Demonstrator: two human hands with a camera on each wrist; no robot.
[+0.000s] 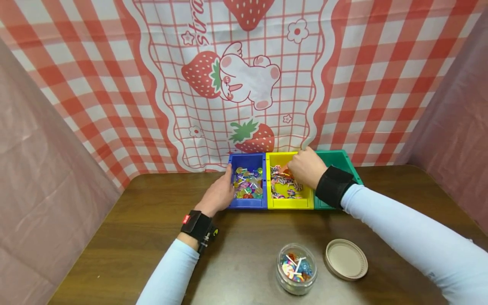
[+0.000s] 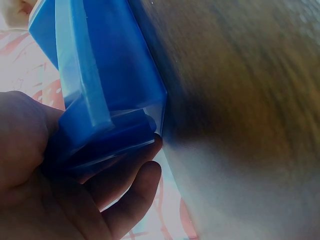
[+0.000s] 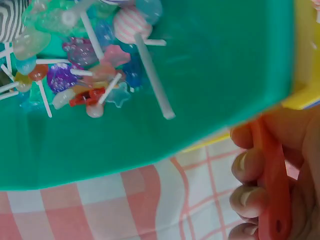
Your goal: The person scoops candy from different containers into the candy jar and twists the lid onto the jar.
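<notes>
My left hand (image 1: 216,194) grips the left side wall of a blue bin (image 1: 247,204), its fingers bent around the corner in the left wrist view. Mixed lollipop-shaped charms (image 1: 248,184) lie inside that bin. Over the adjoining yellow bin (image 1: 289,203), my right hand (image 1: 308,167) holds an orange scoop, whose handle (image 3: 272,190) shows in the right wrist view; its working end is mostly hidden. Striped lollipop charms (image 1: 280,180) are scattered on the yellow bin's floor. A green bin (image 1: 339,159) is joined at the right, partly covered by my wrist; small candy charms (image 3: 90,75) lie in it.
Nearer on the wooden table (image 1: 152,220) stands a clear jar (image 1: 297,288), uncovered, containing lollipop charms. Its round lid (image 1: 346,259) lies to the right. Behind the bins hangs a red-and-white strawberry cloth (image 1: 248,84).
</notes>
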